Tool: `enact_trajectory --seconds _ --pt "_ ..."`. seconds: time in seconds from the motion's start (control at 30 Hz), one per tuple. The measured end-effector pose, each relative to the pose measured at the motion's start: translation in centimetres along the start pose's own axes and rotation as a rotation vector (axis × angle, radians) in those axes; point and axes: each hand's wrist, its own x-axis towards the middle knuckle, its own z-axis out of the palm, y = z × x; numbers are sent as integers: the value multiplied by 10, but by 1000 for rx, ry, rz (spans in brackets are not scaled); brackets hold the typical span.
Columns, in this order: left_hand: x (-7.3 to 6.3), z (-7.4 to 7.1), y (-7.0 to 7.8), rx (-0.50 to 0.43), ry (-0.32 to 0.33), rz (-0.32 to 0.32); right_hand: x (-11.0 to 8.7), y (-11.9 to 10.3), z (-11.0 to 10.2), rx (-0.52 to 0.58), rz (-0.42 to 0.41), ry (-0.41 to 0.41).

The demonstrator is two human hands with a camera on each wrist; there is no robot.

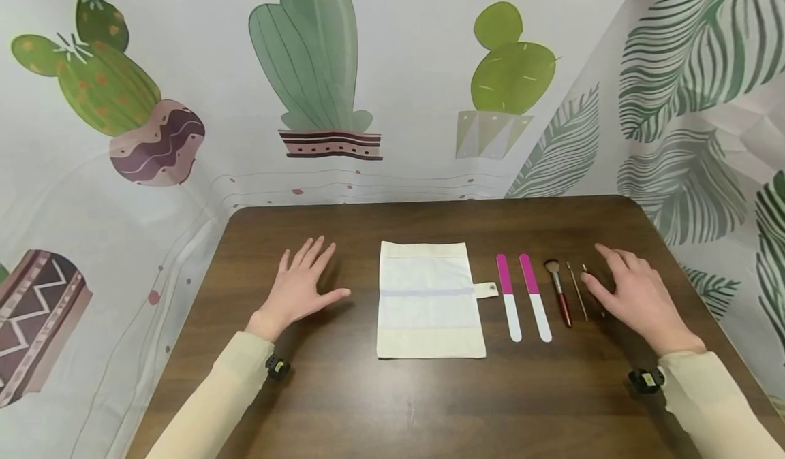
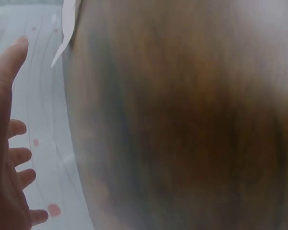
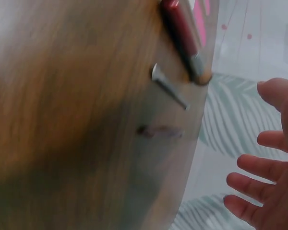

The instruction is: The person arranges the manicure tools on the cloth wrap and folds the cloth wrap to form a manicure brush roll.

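The pouch (image 1: 427, 312) is made of matt cloth. The table (image 1: 405, 404) is finished in wood grain, the brush handle (image 1: 563, 309) in gloss.

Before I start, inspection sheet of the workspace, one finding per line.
Surface: dark wood-grain table.
Job's things: pale fabric pouch lying flat, snap tab pointing right; then two pink-and-white files, brush, two slim metal tools, the outer partly hidden by the right hand in the head view.
Clutter: nothing seen.
Hands: left hand spread, right relaxed; both hold nothing.
Cables: nothing seen.
Surroundings: cactus-and-leaf printed backdrop behind; black wrist device on each wrist.
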Motion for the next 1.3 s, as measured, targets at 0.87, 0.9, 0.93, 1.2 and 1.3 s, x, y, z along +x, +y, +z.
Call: enact_trajectory --seconds 0.87,0.9,0.93,1.2,1.3 --pt "17 27 53 -54 -170 247 27 -68 30 146 -38 -248" --pt "18 27 54 -48 -174 251 27 -70 32 145 -41 -256" --pt "18 27 55 -46 -178 254 28 -72 35 141 -45 -261" --pt "19 31 58 -13 -221 244 32 -85 47 128 -56 -271" --pt "18 32 58 -13 -234 245 33 -86 50 126 -53 -282"
